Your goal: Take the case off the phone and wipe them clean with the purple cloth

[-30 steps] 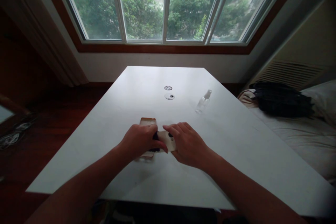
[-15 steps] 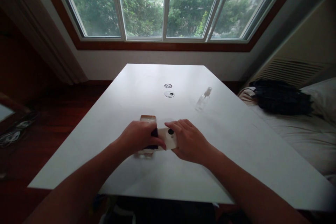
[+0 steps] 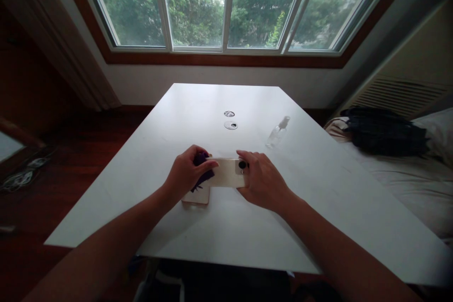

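My right hand (image 3: 264, 181) grips the camera end of a pale phone (image 3: 226, 172), held back side up just above the white table (image 3: 318, 188). My left hand (image 3: 186, 174) is closed on a dark purple cloth (image 3: 201, 177) and presses it against the phone's left end. Beneath my left hand a clear phone case (image 3: 196, 195) lies flat on the table, mostly hidden by hand and phone.
A small clear spray bottle (image 3: 278, 133) lies on the table to the far right of my hands. Two round cable holes (image 3: 230, 125) sit in the middle of the table. A bed with dark clothing (image 3: 385, 134) stands right; windows lie beyond.
The phone has been lifted and shifted right, so more of its back shows. My left hand with the cloth has slid toward the phone's left end.
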The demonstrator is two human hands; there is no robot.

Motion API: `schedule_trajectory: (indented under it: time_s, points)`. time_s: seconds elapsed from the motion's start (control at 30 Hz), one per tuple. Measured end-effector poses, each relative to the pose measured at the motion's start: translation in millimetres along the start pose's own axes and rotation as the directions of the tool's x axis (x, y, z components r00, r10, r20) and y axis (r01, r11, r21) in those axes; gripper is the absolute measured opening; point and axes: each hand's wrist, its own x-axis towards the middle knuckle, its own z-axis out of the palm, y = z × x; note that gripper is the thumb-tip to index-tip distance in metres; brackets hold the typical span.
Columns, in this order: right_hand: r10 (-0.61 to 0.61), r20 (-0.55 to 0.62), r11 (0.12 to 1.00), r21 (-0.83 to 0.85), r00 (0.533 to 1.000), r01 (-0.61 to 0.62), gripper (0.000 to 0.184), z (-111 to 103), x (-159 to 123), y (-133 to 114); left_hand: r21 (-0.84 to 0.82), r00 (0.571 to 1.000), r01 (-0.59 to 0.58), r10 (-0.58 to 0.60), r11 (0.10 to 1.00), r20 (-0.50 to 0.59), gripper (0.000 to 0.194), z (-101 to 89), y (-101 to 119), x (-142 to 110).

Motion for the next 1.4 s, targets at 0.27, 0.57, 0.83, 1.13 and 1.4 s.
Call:
schedule_trajectory:
  time_s: [0.27, 0.57, 0.83, 1.13, 1.4]
  points:
    - [0.098, -0.116, 0.991, -0.084, 0.988, -0.108, 0.077, 3, 1, -4, -0.575, 0.976, 0.212, -0.205, 0.790, 0.079, 0.050, 8.0, 8, -4]
    - [0.178, -0.113, 0.978, -0.086, 0.977, -0.188, 0.081, -1, -1, 3, -0.618, 0.934, 0.346, -0.197, 0.706, 0.297, 0.045, 0.6, 3, 3]
    - [0.146, -0.090, 0.988, -0.045, 0.985, -0.150, 0.080, 0, -4, -7, -0.522, 0.924, 0.381, -0.301, 0.763, 0.234, 0.042, 2.4, 1, 4]
    - [0.220, -0.046, 0.975, 0.026, 0.974, -0.219, 0.084, 0, -5, -4, -0.669, 0.852, 0.507, -0.196, 0.544, 0.486, 0.047, -4.3, 6, 4]
    - [0.175, -0.055, 0.984, -0.004, 0.983, -0.175, 0.079, 0, -4, -7, -0.704, 0.869, 0.489, -0.217, 0.515, 0.444, 0.040, 1.1, 9, 1]
